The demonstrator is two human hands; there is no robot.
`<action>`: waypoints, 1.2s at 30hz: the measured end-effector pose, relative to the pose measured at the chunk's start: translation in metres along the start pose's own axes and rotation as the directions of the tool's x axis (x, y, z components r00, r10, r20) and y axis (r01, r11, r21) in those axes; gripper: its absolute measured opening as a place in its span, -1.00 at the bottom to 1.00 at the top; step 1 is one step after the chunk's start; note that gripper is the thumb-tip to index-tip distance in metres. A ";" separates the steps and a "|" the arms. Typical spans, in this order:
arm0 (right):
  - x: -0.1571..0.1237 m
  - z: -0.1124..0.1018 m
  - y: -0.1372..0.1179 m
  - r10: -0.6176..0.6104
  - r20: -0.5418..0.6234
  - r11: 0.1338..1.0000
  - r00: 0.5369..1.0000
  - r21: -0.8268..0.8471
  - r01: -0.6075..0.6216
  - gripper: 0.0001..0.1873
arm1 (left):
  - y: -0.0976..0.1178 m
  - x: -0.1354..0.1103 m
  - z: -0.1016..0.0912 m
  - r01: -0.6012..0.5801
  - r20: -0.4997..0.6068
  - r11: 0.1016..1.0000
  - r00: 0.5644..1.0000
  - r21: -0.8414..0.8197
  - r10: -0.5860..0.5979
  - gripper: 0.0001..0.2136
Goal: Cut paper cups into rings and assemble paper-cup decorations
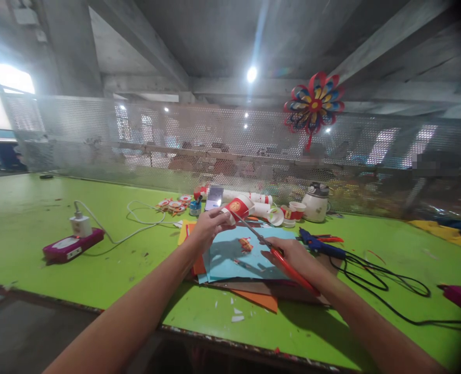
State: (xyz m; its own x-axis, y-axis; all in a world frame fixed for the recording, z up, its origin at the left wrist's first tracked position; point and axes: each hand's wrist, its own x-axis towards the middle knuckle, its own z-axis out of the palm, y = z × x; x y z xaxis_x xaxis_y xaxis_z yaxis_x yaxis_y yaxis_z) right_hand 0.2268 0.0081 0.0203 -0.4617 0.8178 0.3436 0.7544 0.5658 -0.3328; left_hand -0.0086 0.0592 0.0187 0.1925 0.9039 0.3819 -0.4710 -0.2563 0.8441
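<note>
My left hand (209, 224) is closed around a red and white paper cup (238, 206), held tilted just above the table. My right hand (292, 255) grips red-handled scissors (271, 248); their blades point up and left and reach the cup's rim. Under both hands lies a light blue paper sheet (230, 254) on a stack of orange and yellow sheets, with a small red cut-out (246, 244) on the blue sheet.
On the green table (27, 218) sit a magenta power strip with a white charger (74, 241) at left, a blue glue gun with a black cord (324, 246) at right, more paper cups (265, 205), a phone (214, 197) and a white jar (316, 201). A perforated screen stands behind.
</note>
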 end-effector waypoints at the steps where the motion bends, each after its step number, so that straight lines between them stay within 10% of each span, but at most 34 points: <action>1: 0.000 0.000 0.000 -0.003 0.002 1.000 1.000 0.004 0.003 -0.68 | 0.000 0.000 0.000 -0.003 -0.001 1.000 1.000 -0.003 0.003 -0.66; 36: 0.001 0.008 -0.005 0.006 -0.060 1.000 0.998 0.012 -0.006 -0.61 | -0.007 -0.005 0.011 -0.022 -0.087 1.000 0.996 0.003 0.022 -0.69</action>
State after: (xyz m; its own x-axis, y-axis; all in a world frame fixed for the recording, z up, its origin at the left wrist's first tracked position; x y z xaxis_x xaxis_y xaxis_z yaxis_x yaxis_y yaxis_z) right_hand 0.2187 0.0070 0.0156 -0.4281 0.8134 0.3937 0.7514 0.5625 -0.3449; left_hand 0.0027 0.0526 0.0152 0.1065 0.9244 0.3662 -0.4724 -0.2770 0.8367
